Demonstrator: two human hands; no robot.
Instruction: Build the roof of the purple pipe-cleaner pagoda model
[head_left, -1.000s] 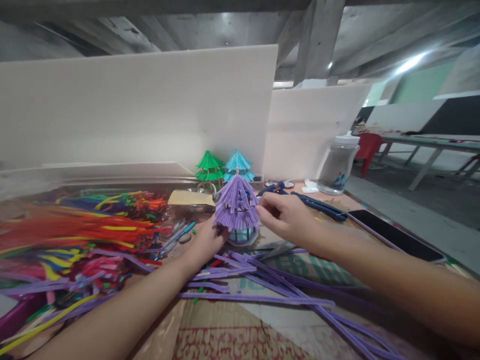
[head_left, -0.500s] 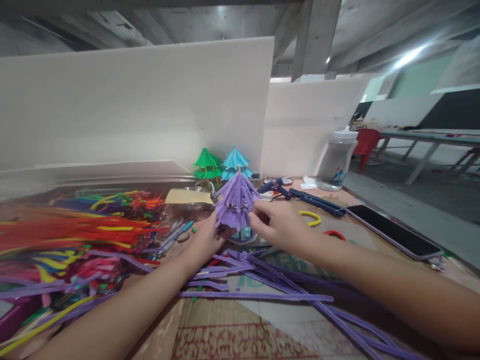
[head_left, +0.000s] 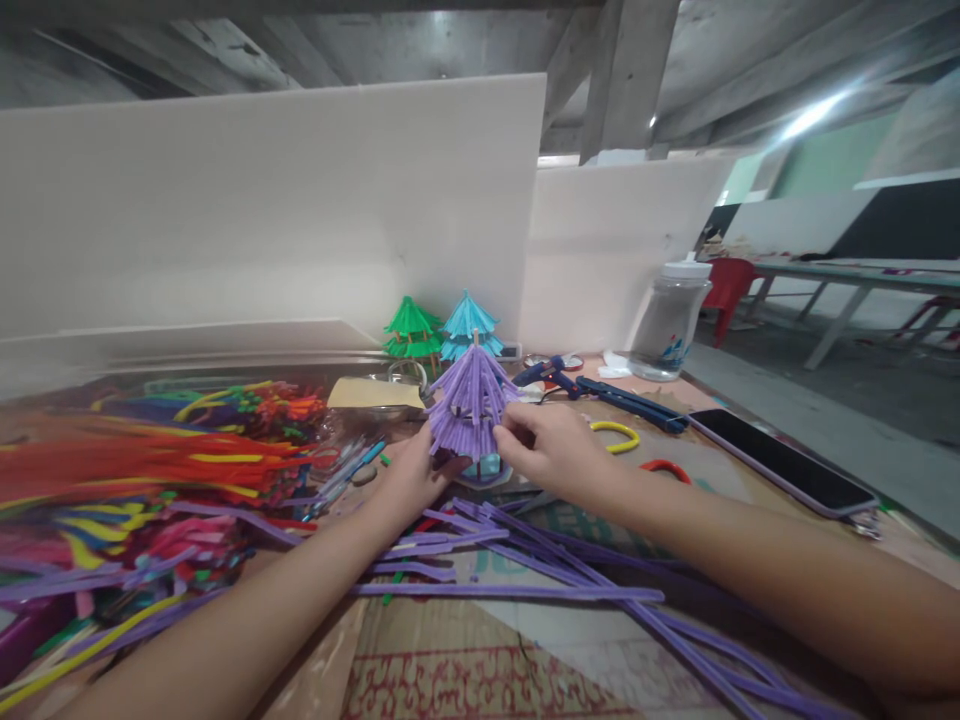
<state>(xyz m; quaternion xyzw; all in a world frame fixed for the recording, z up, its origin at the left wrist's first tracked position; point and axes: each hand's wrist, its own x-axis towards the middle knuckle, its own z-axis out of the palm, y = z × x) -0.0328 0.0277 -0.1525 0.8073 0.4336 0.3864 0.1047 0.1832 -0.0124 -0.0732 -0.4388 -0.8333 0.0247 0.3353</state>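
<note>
Between my hands stands a purple two-tiered pavilion model [head_left: 474,385] made of pipe cleaners, upright on a small pale base with a thin stick at its peak. My left hand [head_left: 421,467] holds its lower left side, the fingertips partly hidden behind and under the lower roof. At the right edge of the lower roof, my right hand [head_left: 551,440] is closed in a pinch, thumb and forefinger against the purple strips. Loose purple pipe cleaners [head_left: 517,590] lie crossed in front of the model. Scissors with yellow [head_left: 619,437] and red handles are partly under my right forearm.
Green [head_left: 411,325] and light blue [head_left: 469,325] models stand behind. Bundles of coloured pipe cleaners [head_left: 172,460] fill the left. A glue gun [head_left: 547,373], a dark blue long-handled tool [head_left: 634,402], a phone [head_left: 780,460] and a clear bottle [head_left: 670,325] lie or stand at the right.
</note>
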